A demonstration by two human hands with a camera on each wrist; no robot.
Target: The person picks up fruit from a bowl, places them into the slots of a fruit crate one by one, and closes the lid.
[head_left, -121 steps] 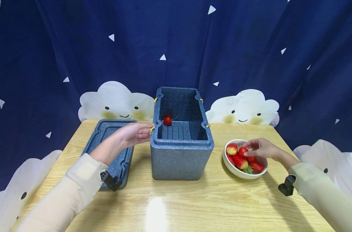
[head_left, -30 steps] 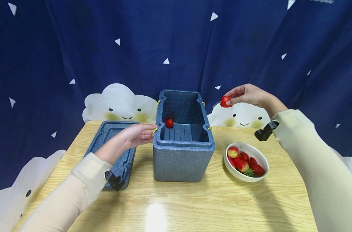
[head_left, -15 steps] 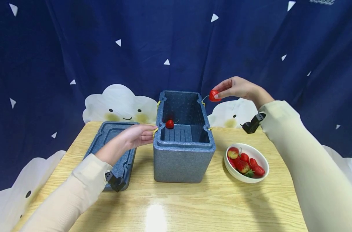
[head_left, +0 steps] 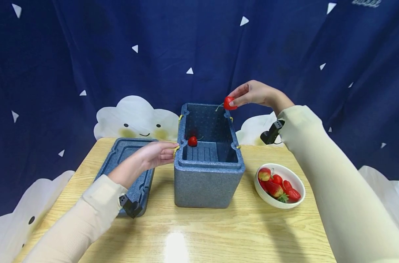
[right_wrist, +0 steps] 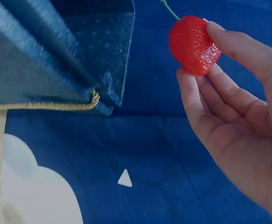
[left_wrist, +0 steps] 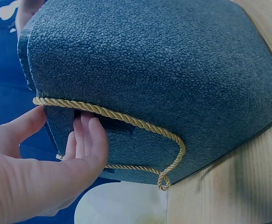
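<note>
A red strawberry (head_left: pixel 230 103) with a thin green stem is pinched between the thumb and fingers of my right hand (head_left: pixel 256 93), above the far right rim of a blue-grey foam box (head_left: pixel 202 186). The right wrist view shows the strawberry (right_wrist: pixel 191 44) apart from the box. Inside the lidless box, another strawberry (head_left: pixel 192 141) with a stem lies near the left wall. My left hand (head_left: pixel 153 155) holds the box's left side. In the left wrist view, its fingertips (left_wrist: pixel 96 128) reach into the handle slot beside a gold rope (left_wrist: pixel 149 126), and the thumb touches the rim.
A white bowl (head_left: pixel 268 199) with several strawberries stands right of the box. The box's lid (head_left: pixel 110 160) lies on the wooden table (head_left: pixel 219 233) to the left, partly under my left arm. Behind hangs a dark blue curtain (head_left: pixel 169 36).
My right hand has lifted a strawberry out of the bowl and carried it up and leftward to the box's far right rim. My left hand has kept its place on the box.
</note>
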